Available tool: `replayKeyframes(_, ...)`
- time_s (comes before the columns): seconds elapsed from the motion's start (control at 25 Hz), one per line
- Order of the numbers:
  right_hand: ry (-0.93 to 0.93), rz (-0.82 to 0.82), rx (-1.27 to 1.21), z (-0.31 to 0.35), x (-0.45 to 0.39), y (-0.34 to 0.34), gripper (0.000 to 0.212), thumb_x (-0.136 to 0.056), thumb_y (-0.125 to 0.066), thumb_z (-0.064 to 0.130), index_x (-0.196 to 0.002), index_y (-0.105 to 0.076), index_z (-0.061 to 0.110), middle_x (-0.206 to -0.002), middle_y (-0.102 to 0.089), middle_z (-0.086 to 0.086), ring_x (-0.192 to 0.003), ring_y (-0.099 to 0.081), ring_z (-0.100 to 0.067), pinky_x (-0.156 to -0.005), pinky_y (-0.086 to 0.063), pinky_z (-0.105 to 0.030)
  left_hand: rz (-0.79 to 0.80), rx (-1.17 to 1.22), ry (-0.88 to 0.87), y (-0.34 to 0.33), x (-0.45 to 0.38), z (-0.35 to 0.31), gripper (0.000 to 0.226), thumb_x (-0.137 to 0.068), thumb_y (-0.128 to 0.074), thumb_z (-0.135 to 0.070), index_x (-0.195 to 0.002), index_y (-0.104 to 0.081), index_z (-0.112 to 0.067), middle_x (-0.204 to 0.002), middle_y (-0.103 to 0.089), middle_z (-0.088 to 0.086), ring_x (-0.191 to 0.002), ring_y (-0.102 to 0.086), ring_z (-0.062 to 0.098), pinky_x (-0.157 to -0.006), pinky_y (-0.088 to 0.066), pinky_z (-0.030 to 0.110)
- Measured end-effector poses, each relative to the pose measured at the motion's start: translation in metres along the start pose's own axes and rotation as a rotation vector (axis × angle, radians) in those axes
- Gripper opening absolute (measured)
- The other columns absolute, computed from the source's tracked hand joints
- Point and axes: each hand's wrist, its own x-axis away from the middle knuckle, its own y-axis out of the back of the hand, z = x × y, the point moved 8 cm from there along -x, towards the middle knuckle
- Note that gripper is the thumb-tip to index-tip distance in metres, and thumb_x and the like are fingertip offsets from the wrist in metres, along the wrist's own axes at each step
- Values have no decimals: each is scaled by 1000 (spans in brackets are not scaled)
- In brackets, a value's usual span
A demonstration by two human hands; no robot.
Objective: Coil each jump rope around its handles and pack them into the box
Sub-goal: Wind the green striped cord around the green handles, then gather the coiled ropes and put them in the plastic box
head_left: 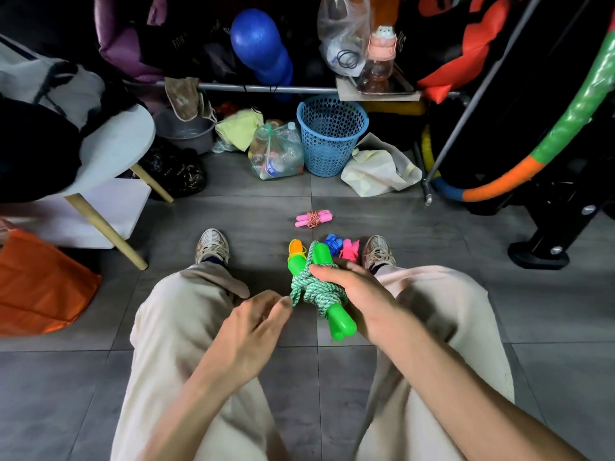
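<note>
Coiling step, nearly done: your right hand [349,294] grips the green jump rope [319,294] by its handles, between your knees. Left hand [256,324] pinches the loose end. Next, tuck it under a wrap. No box in view.

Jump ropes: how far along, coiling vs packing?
Done: one pink jump rope lies coiled around its handles on the floor. In hand: the right hand grips the green jump rope, mostly wound, while the left hand pinches its loose end. Left: orange, blue and bright pink ropes lie between the shoes, seemingly uncoiled. No box in view, so nothing looks packed.
</note>
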Motion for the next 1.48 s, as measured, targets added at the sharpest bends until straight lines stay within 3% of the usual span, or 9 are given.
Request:
replayKeyframes(0.28, -57, -308, 336, -38, -67, 69, 64, -65, -87, 26, -120, -57, 14, -114, -68, -3, -98, -65, -18, -80, -50, -26, -14, -127, 132, -21, -30, 45, 10, -86, -66, -30, -77, -62, -29, -74, -66, -13, -73, -60, 6, -68, -42, 21)
replayKeyframes(0.52, -254, -414, 601, -139, -170, 140, 143, -7, -77, 70, -135, -49, 10, -137, -54, -4, -125, -53, -21, -106, -42, -37, 59, -223, 374, -55, -97, 120, 13, -77, -61, -37, -84, -66, -27, -91, -70, -6, -91, -65, 18, -75, -48, 24)
replayKeyframes(0.6, -296, -387, 575, -150, -185, 129, 112, -24, -86, 57, -121, -59, 7, -120, -62, -3, -113, -60, -19, -92, -47, -29, 48, -262, 443, -63, -132, 151, 15, -80, -62, -33, -89, -68, -24, -96, -71, -1, -96, -65, 22, -78, -48, 25)
replayKeyframes(0.72, -272, -336, 376, -145, -211, 113, 26, -70, -84, 7, -90, -69, 1, -64, -66, 4, -56, -63, -5, -56, -48, -20, 76, -306, 492, -76, -188, 185, 15, -82, -62, -33, -91, -68, -23, -96, -70, 1, -95, -65, 25, -79, -49, 26)
replayKeyframes(0.8, -258, -312, 295, -146, -247, 116, 10, -80, -72, -5, -88, -66, -7, -50, -61, 3, -38, -55, -1, -49, -47, -18, 72, -340, 520, -85, -230, 202, 14, -84, -62, -32, -93, -67, -23, -92, -67, -2, -94, -64, 24, -76, -46, 24)
replayKeyframes(1.0, -57, -509, 468, -144, -357, 191, 56, -50, -91, 36, -96, -66, 17, -71, -72, -1, -59, -70, -23, -59, -58, -42, 57, -456, 415, -111, -333, 227, 26, -85, -59, -26, -110, -59, -22, -113, -61, 7, -108, -59, 32, -81, -43, 30)
replayKeyframes(1.12, 16, -692, 646, -118, -388, 222, 71, -44, -81, 65, -101, -64, 27, -85, -72, 2, -78, -71, -21, -72, -58, -40, 68, -458, 328, -128, -383, 247, 44, -78, -63, -23, -121, -53, -22, -116, -53, 12, -108, -56, 35, -80, -44, 35)
replayKeyframes(1.24, -115, -655, 794, -115, -413, 229, 90, -32, -67, 90, -98, -63, 29, -87, -67, -9, -73, -69, -34, -61, -59, -43, 101, -437, 423, -145, -411, 273, 75, -75, -73, -32, -140, -36, -29, -131, -44, 14, -121, -47, 37, -95, -45, 41)
replayKeyframes(1.48, -108, -293, 725, -98, -407, 204, 37, -67, -83, 43, -90, -66, 19, -65, -66, -9, -33, -59, -24, -30, -38, -25, 118, -198, 468, -180, -397, 290, 92, -67, -78, -23, -144, -29, -27, -134, -54, 12, -112, -60, 32, -93, -51, 39)
